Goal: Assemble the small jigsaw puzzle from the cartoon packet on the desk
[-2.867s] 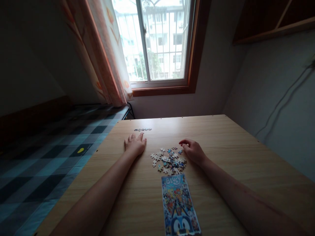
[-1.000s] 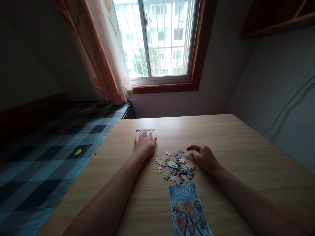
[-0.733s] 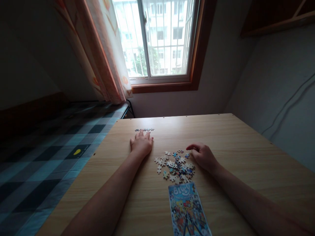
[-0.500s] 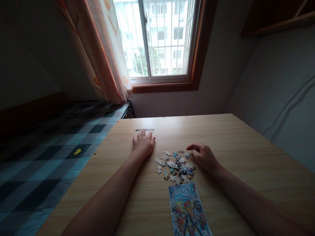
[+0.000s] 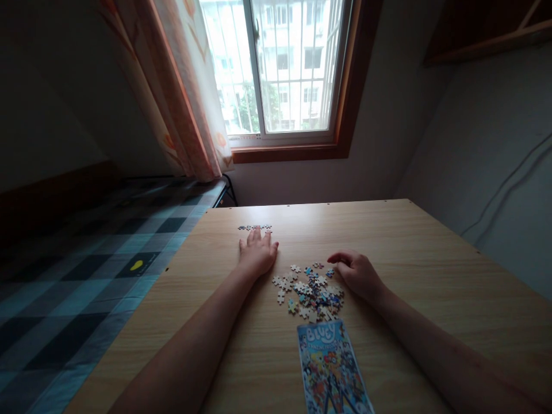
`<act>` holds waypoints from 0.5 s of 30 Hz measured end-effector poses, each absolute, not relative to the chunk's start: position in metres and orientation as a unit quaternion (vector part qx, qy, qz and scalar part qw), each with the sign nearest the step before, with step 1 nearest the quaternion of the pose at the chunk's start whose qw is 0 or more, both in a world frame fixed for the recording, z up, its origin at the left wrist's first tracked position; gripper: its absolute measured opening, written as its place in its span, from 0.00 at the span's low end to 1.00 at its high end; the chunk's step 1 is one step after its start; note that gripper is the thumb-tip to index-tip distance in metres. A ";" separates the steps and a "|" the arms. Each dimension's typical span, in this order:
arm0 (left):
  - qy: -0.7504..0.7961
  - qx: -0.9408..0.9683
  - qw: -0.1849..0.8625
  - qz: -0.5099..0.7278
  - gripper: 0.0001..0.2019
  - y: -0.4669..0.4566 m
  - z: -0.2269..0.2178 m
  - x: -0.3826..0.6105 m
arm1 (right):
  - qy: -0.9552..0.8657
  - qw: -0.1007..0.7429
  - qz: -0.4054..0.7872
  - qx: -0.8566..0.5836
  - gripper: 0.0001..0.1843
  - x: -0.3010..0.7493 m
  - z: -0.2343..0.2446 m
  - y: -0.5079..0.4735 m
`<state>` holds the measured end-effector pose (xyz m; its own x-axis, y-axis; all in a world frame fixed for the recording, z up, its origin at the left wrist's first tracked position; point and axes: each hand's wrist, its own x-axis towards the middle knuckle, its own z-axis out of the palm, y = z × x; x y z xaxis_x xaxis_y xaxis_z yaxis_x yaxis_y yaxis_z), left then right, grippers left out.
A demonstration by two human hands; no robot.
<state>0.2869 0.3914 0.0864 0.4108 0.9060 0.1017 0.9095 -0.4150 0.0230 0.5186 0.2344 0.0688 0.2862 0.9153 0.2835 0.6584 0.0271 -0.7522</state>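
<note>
My left hand (image 5: 259, 254) lies palm down near the far side of the table, fingers spread and open. Its fingertips reach just short of a row of joined jigsaw pieces (image 5: 248, 227), and a loose piece shows by one fingertip. My right hand (image 5: 357, 273) rests at the right edge of a heap of jigsaw pieces (image 5: 319, 287), its fingers curled in. Whatever that hand may hold is hidden. Several pieces in the heap lie with the pale side up, others show coloured print. A Bluey picture sheet (image 5: 332, 362) lies nearest me, below the heap.
The wooden table (image 5: 431, 299) ends at a far edge before the wall and window (image 5: 297, 69). To the left stands a bed with a checked cover (image 5: 99, 282). A curtain (image 5: 181, 92) hangs above the bed, and a cable (image 5: 500, 184) runs down the right wall.
My left hand has slid slightly to the right along the row of jigsaw pieces, baring more of it. My right hand, the heap and the picture sheet stay in place.
</note>
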 end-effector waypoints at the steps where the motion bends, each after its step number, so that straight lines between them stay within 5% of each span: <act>1: -0.542 -0.839 0.017 -0.049 0.30 0.391 0.087 0.287 | -0.578 0.425 0.153 -0.680 0.16 0.519 0.069 0.234; 15: -0.543 -0.839 0.017 -0.042 0.30 0.390 0.089 0.289 | -0.583 0.417 0.147 -0.681 0.16 0.518 0.070 0.234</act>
<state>0.2885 0.3897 0.0887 0.4071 0.9090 0.0894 0.9118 -0.4102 0.0177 0.5184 0.2344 0.0697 0.2766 0.9171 0.2870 0.6722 0.0288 -0.7398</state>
